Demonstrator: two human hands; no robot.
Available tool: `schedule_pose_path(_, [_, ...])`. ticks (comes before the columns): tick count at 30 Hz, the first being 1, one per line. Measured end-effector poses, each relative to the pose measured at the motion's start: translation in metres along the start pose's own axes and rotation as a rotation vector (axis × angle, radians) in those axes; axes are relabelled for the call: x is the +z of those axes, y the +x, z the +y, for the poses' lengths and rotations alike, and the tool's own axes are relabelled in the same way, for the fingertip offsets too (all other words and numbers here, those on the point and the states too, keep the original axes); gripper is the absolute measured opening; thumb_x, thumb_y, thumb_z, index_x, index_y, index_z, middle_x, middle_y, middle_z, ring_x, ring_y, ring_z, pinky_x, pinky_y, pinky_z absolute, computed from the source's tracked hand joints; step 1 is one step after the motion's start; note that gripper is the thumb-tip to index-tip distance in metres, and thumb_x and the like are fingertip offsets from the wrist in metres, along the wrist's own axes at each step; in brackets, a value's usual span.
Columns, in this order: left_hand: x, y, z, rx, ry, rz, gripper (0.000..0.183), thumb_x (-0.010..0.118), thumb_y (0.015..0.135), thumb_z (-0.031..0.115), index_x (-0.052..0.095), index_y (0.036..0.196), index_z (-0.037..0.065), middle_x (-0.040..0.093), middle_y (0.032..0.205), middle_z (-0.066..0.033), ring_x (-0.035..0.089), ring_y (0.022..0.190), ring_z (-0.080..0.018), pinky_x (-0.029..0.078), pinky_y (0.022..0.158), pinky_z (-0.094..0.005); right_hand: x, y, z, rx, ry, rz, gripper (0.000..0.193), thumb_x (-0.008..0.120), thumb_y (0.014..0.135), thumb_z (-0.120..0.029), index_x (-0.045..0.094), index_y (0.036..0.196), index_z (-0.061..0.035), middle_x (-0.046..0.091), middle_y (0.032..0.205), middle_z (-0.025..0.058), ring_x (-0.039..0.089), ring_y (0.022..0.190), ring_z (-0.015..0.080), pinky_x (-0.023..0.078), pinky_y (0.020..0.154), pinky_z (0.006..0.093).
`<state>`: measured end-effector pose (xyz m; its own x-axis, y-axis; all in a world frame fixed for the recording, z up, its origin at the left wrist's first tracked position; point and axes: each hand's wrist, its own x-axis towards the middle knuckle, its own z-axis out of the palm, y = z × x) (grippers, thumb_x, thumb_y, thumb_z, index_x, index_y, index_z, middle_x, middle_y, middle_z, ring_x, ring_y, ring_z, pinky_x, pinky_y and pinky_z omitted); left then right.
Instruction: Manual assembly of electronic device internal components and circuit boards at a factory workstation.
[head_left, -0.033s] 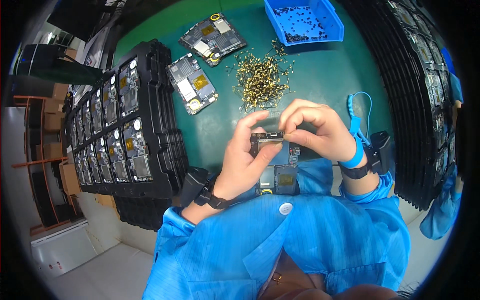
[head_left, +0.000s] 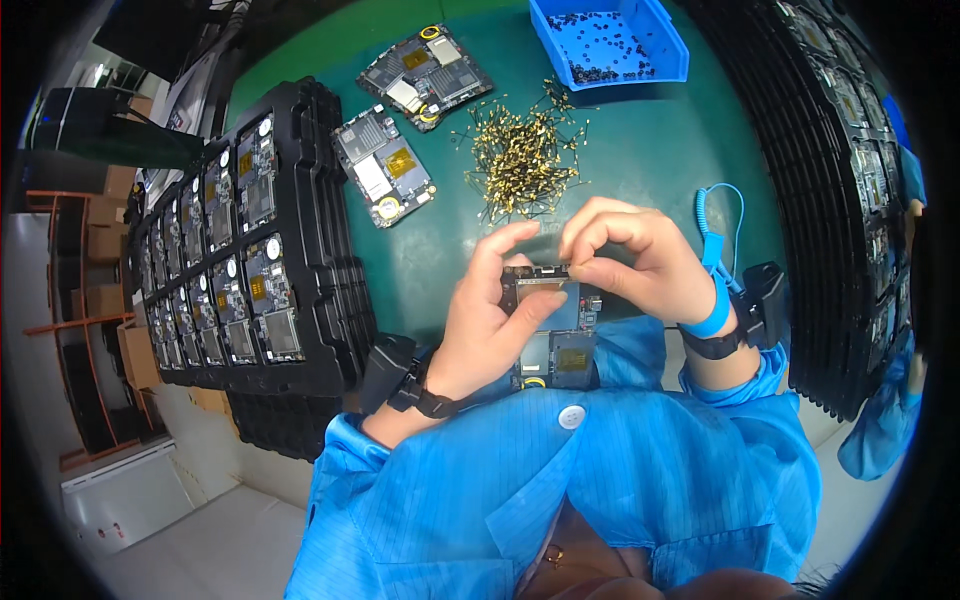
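My left hand (head_left: 492, 312) grips a dark circuit board (head_left: 570, 342) in front of my chest, its thumb lying across the board's face. The board has silvery and gold-brown patches and a yellow ring at its near end. At the board's far edge, the thumb and index finger of my right hand (head_left: 642, 255) are pinched together. Whatever sits between those fingertips is hidden or too small to name. Beyond my hands lies a loose heap of short black cables with gold-coloured ends (head_left: 525, 160).
Two circuit boards, one flat (head_left: 385, 170) and one farther back (head_left: 425, 75), lie on the green mat (head_left: 640, 150). A blue bin (head_left: 625, 75) holds small black parts. Black trays of boards flank me, left (head_left: 325, 200) and right (head_left: 800, 200). A blue coiled cord (head_left: 740, 215) runs from my right wrist.
The held board has tipped slightly, so more of its face shows by my left thumb. My right fingertips have shifted very slightly along its far edge.
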<state>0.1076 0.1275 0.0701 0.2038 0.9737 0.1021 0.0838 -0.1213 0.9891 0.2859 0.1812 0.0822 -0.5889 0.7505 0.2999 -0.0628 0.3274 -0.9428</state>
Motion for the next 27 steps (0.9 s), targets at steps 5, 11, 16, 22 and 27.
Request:
schedule_pose_path(5, [-0.002,-0.0003,0.0056,-0.071,-0.027,-0.027,0.042,0.06,0.079,0.01,0.04,0.116,0.005,0.055,0.08,-0.0035,0.054,0.075,-0.0071,0.044,0.062,-0.0206,-0.0021,-0.0017,-0.0087,0.104,-0.045,0.034,0.004,0.058,0.073,-0.001,0.054,0.074,-0.0015,0.056,0.08,0.0069,0.054,0.076,0.018,0.042,0.068,0.0274])
schedule_pose_path(11, [-0.0016,0.0006,0.0012,0.07,0.129,0.015,0.025,0.061,0.077,0.009,0.054,0.1,0.002,0.059,0.085,-0.0055,0.056,0.072,-0.0084,0.044,0.062,-0.0213,-0.0016,-0.0037,-0.0106,0.151,-0.094,0.026,0.005,0.058,0.073,-0.003,0.054,0.073,-0.0015,0.056,0.081,0.0074,0.054,0.075,0.0186,0.042,0.067,0.0279])
schedule_pose_path(16, [-0.0029,0.0014,0.0039,0.026,0.133,0.0,0.02,0.06,0.077,0.007,0.056,0.097,0.002,0.06,0.079,-0.0053,0.056,0.067,-0.0087,0.044,0.058,-0.0216,-0.0022,-0.0039,-0.0103,0.136,-0.129,0.023,0.006,0.058,0.073,-0.003,0.053,0.073,-0.001,0.055,0.08,0.008,0.054,0.074,0.0195,0.042,0.066,0.028])
schedule_pose_path(22, [-0.0011,-0.0001,0.0028,0.008,0.103,0.024,0.019,0.06,0.077,0.006,0.055,0.095,0.002,0.06,0.078,-0.0063,0.056,0.067,-0.0087,0.044,0.058,-0.0217,-0.0011,-0.0036,-0.01,0.132,-0.14,0.012,0.007,0.059,0.072,-0.004,0.053,0.073,-0.0003,0.055,0.08,0.0092,0.054,0.073,0.0211,0.042,0.065,0.0288])
schedule_pose_path(27, [-0.001,-0.0003,0.0006,0.039,0.125,0.042,0.02,0.06,0.076,0.006,0.055,0.095,0.001,0.061,0.079,-0.0068,0.057,0.068,-0.0095,0.044,0.059,-0.0221,-0.0021,-0.0018,-0.0111,0.11,-0.186,0.007,0.007,0.059,0.072,-0.004,0.053,0.073,-0.0001,0.054,0.08,0.0102,0.054,0.073,0.0229,0.043,0.064,0.0297])
